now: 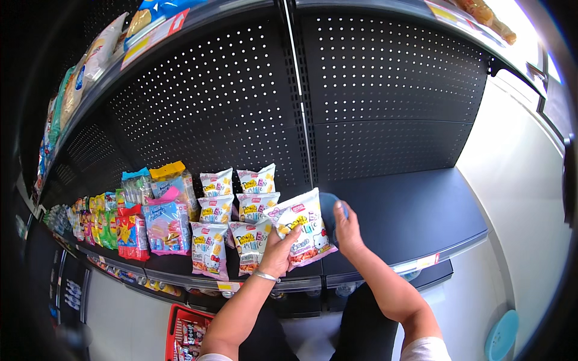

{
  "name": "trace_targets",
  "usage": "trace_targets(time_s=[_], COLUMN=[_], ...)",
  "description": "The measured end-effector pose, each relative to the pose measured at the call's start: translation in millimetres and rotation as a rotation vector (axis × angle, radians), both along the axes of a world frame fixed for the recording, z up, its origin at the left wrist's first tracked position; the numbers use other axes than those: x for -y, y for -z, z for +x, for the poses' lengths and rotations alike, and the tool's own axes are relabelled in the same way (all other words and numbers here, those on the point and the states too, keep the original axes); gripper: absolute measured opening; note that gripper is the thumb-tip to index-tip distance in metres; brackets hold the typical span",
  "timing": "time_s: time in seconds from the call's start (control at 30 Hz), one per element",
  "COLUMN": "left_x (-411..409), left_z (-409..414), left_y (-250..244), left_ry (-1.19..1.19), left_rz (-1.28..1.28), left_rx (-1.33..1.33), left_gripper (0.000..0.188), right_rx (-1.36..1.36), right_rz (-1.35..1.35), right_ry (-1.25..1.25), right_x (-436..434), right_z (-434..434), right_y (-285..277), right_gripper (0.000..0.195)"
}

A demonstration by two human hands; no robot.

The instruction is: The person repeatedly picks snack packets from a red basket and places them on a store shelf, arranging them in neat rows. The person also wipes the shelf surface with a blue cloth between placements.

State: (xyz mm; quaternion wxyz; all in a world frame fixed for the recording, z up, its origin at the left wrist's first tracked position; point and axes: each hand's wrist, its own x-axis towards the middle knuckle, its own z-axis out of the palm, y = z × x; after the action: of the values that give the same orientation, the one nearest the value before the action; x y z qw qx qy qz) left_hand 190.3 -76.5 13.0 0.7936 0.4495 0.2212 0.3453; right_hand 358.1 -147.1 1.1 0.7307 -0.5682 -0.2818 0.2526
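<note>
My left hand (277, 252), with a silver bracelet at its wrist, grips a white and pink snack bag (305, 225) by its lower left side. To the right of this bag, my right hand (347, 225) holds a blue cloth (329, 212), partly hidden behind the bag. Just left of my hands, similar snack bags stand upright in two columns on the dark shelf; the front left one (210, 250) and the front right one (249, 246) are nearest the shelf edge.
Other packaged snacks, among them a pink and blue bag (167, 228) and a red bag (132, 234), line the shelf (406, 207) at left. An upper shelf holds more bags. A red basket (172, 329) with packets stands below; a turquoise basin (502, 336) is at lower right.
</note>
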Motion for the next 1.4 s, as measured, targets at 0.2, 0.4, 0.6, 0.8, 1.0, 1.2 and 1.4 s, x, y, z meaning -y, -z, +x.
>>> trace_targets(time_s=[0.2,0.4,0.6,0.8,1.0,1.2,1.4], left_x=[2.9,-1.8,-15.9,-14.3,2.7,-3.9,-20.3], left_z=[1.4,3.0,-9.2,-21.5,-6.0,-16.0,-24.3], left_y=[5.8,8.3,3.5,-12.4,-5.2,-5.7,-1.9], left_ry=[-0.01,-0.017,0.01,0.05,-0.054,-0.119,-0.045], left_rz=[-0.006,-0.205,-0.281,-0.289,-0.179,-0.154,-0.146], left_rx=[-0.005,0.148,0.263,0.308,0.301,0.294,0.257], left_gripper=[0.047,0.059,0.068,0.071,0.06,0.064,0.066], right_rx=[0.55,1.243,1.407,1.48,1.298,0.944,0.516], right_rz=[0.124,-0.082,-0.038,-0.055,-0.176,-0.265,-0.255], right_ry=[-0.07,-0.172,-0.332,-0.348,-0.062,-0.174,-0.469], right_x=[2.8,4.0,16.0,26.4,18.2,20.6,22.5], right_z=[-12.6,-47.9,-65.5,-73.2,-53.2,-43.5,-27.8], right_y=[-28.8,-37.4,-43.0,-44.4,-47.9,-35.8,-29.0], right_gripper=[0.047,0.058,0.065,0.068,0.071,0.069,0.073])
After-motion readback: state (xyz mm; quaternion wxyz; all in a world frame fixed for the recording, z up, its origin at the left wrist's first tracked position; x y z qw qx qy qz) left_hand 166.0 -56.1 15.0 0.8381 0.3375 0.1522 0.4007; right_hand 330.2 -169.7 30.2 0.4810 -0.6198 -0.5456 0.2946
